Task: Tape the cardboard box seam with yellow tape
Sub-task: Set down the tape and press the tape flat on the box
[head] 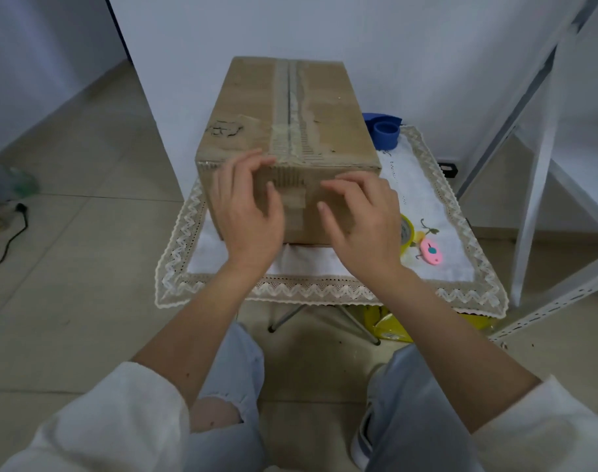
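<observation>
A brown cardboard box stands on a small table with a white lace-edged cloth. Its top seam runs away from me, with worn old tape along it and down the near face. My left hand hovers against the near face, left of the seam, fingers spread and holding nothing. My right hand is at the same face, right of the seam, fingers apart and empty. The yellow tape roll lies on the cloth just behind my right hand, partly hidden.
A pink cutter lies right of the tape roll. A blue tape dispenser sits behind the box at the right. White metal shelving stands to the right. A yellow bag lies under the table. A black cable crosses the floor at left.
</observation>
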The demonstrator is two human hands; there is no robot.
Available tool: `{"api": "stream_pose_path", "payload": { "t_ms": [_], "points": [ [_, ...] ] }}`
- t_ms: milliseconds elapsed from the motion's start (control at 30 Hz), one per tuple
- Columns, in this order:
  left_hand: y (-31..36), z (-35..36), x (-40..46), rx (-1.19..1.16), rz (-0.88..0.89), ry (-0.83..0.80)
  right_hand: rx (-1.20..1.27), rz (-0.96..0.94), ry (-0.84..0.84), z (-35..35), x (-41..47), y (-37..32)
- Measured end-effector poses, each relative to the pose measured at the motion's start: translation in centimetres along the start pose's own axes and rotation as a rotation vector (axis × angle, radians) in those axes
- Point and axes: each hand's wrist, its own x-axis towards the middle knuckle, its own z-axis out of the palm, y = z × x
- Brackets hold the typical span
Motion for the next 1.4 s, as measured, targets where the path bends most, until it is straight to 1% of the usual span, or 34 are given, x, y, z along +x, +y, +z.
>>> {"api": "stream_pose_path", "payload": {
  "t_ms": [67,167,267,367,533,833,1033,1400],
  "points": [
    [-1.2,-0.3,0.9,0.03,0.034,-0.025,-0.038,-0.046,-0.003,0.8,0.9,-0.5],
    [-3.0,-0.3,2.0,0.096,0.11,-0.122,-0.097,-0.104,-0.057,2.3,2.1,-0.5],
    [-4.5,-0.4,2.4,0.133,0.182,-0.191,-0.151,-0.101,-0.102,3.5,2.6,-0.1],
    [-5.6,-0.5,2.3,0.161,0.236,-0.212,-0.142,-0.099,-0.077,4.2,2.5,0.2],
    [-6.2,-0.3,2.1,0.188,0.265,-0.184,-0.138,-0.083,-0.027,4.8,2.4,0.3],
    [-6.7,0.2,1.8,0.211,0.293,-0.146,-0.153,-0.109,0.049,5.7,2.0,0.8],
    [-7.1,0.4,1.7,0.215,0.314,-0.136,-0.168,-0.133,0.074,6.0,1.8,1.2],
    [-7.6,0.4,1.5,0.225,0.328,-0.146,-0.2,-0.179,0.06,6.1,1.4,1.9]
  ]
}}
